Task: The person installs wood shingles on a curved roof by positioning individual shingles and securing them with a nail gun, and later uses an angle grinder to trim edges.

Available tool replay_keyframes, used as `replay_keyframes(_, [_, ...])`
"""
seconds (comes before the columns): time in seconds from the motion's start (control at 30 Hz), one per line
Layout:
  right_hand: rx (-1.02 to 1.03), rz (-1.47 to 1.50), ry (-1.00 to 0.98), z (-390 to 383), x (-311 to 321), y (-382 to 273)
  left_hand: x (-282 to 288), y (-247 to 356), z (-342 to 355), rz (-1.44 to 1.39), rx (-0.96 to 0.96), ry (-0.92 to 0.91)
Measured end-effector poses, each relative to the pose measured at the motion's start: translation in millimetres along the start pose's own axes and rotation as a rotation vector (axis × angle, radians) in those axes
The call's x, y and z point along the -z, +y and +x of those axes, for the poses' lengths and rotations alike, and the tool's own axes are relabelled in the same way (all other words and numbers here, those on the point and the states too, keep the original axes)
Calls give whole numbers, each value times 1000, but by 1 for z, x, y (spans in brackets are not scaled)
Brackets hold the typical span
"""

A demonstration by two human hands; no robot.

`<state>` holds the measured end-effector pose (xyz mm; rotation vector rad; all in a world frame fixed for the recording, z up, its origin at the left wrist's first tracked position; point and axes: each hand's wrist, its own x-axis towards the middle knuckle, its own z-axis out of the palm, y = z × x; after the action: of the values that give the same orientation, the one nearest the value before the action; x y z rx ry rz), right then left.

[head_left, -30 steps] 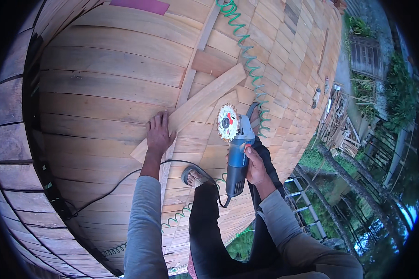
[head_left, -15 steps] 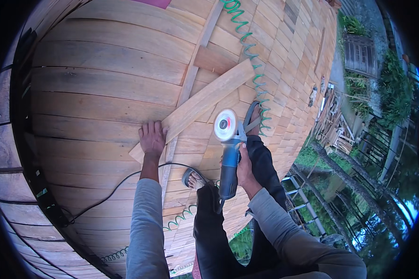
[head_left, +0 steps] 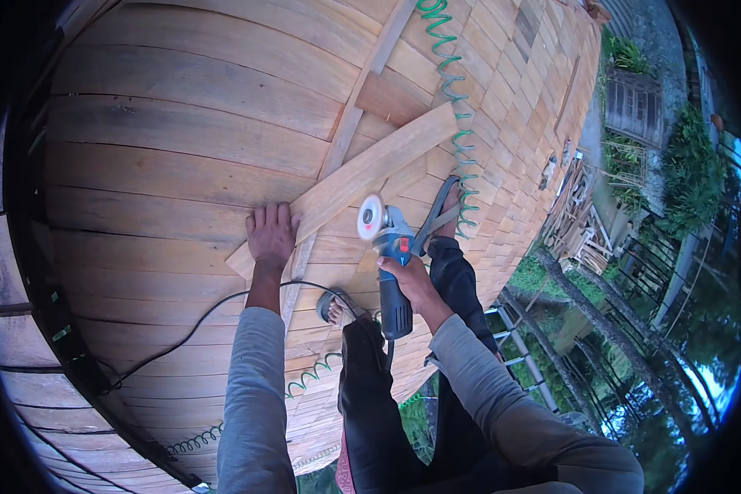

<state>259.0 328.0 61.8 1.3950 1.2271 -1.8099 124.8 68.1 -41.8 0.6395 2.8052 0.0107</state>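
In my right hand (head_left: pixel 412 280) is a blue and black angle grinder (head_left: pixel 393 284), my fingers wrapped round its body. Its pale round disc (head_left: pixel 371 216) faces up and to the left, close to a long wooden board (head_left: pixel 379 165) but apart from it as far as I can see. The board lies aslant over the wooden shingles, with its lower left end beside my left hand (head_left: pixel 272 235). That hand rests flat with fingers stretched, pressing on the planks and the board's edge. A black power cord (head_left: pixel 198 325) runs from the grinder's lower end out to the left.
A green coiled air hose (head_left: pixel 457 99) crosses the shingles on the right. A narrow batten (head_left: pixel 346 132) and a short reddish board (head_left: pixel 391 100) lie behind the long board. My sandalled feet stand on the slope. Past the roof edge are a ladder (head_left: pixel 527 358), wood scraps (head_left: pixel 580 222) and trees.
My right hand has brought the grinder left and turned it, so its disc now shows more edge-on and sits nearer the board. My left hand stays in place on the board.
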Motion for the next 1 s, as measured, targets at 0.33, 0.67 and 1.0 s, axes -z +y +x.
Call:
replay_keyframes(0.33, [-60,-58,-12,9,1,-8,3,-3,3,12,-10,12])
replay_keyframes(0.67, [-57,-52,-14,11,4,-5,4,-2,3,-5,-26,42])
replay_keyframes(1.0, [-63,0,-10,10,-3,-11,3,-2,5,2,-15,9])
